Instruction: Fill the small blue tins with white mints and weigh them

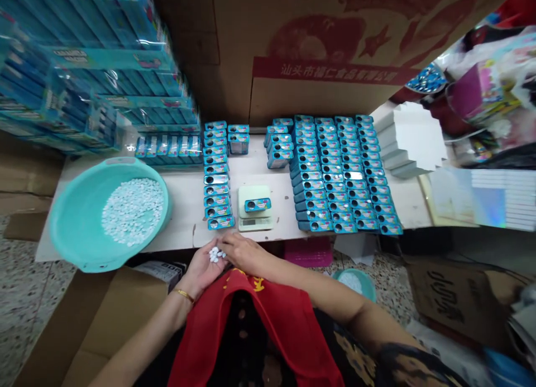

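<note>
Filled tins: a large block of blue tins (pixel 343 175) stands on the worktop (pixel 188 208), it seems done.
Basin: the teal basin (pixel 104 214) has many white tablets left.
Scale: one tin (pixel 257 205) lies on the scale (pixel 254 208).
Left hand (pixel 203 270): cupped palm up, holding tablets (pixel 216 255).
Right hand (pixel 243 252): fingers pressed together, picking at them.

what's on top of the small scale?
One small blue tin lies on the scale, its round opening up. Its contents can't be seen from here. The display at the front edge is too blurred to read.
</note>
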Demonstrator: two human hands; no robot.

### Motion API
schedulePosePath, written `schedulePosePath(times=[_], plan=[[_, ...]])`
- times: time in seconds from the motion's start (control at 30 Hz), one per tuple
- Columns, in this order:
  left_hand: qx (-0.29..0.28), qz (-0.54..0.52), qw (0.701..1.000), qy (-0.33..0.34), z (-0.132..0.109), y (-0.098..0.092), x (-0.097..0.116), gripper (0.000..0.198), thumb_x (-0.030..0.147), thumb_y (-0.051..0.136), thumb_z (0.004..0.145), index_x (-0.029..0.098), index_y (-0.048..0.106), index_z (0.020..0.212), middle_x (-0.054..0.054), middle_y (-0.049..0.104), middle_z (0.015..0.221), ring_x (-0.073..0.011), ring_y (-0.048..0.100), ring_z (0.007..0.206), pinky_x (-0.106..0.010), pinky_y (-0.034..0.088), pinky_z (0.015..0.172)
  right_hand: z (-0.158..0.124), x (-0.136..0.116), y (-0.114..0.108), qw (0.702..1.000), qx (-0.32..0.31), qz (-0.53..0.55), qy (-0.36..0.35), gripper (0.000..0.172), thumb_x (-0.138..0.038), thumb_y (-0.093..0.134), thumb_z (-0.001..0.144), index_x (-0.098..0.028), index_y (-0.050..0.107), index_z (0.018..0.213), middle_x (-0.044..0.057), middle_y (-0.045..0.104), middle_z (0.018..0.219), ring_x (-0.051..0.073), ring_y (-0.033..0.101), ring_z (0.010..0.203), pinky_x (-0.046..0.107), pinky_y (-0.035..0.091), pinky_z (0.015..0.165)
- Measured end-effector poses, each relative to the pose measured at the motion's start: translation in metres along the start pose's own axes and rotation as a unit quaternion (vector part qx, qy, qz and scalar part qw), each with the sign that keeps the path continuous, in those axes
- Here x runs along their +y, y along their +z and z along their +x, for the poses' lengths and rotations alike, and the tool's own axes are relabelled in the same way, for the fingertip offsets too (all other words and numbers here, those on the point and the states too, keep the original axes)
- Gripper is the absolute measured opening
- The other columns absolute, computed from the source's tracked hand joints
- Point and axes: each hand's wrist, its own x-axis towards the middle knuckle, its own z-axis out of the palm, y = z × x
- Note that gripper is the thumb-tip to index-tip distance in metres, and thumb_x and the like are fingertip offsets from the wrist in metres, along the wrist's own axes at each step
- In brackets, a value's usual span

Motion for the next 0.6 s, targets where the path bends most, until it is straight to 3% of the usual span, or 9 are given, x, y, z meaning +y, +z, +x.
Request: schedulePosePath(times=[0.33, 0.6], plan=[[0.045, 0.026, 0.998, -0.025, -0.008, -0.002, -0.003, 0.021, 0.014, 0.04, 0.085, 0.012, 0.058, 0.074, -0.006, 0.063, 0.065, -0.0147, 0.06, 0.057, -0.028, 0.051, 0.057, 0.007, 0.011, 0.012, 0.995, -0.048, 0.082, 0.026, 0.014, -0.019, 0.055, 0.079, -0.018, 0.059, 0.093, 0.002, 0.053, 0.087, 0.013, 0.051, 0.079, 0.023, 0.041, 0.07], [0.052, 0.059, 0.996, -0.033, -0.002, 0.003, -0.003, 0.024, 0.008, 0.038, 0.083, 0.008, 0.058, 0.072, -0.008, 0.063, 0.063, -0.0153, 0.062, 0.057, -0.027, 0.051, 0.057, 0.006, 0.011, 0.02, 0.998, -0.054, 0.012, 0.011, 0.016, -0.019, 0.056, 0.077, -0.016, 0.057, 0.093, 0.004, 0.053, 0.09, 0.015, 0.051, 0.079, 0.023, 0.042, 0.066]])
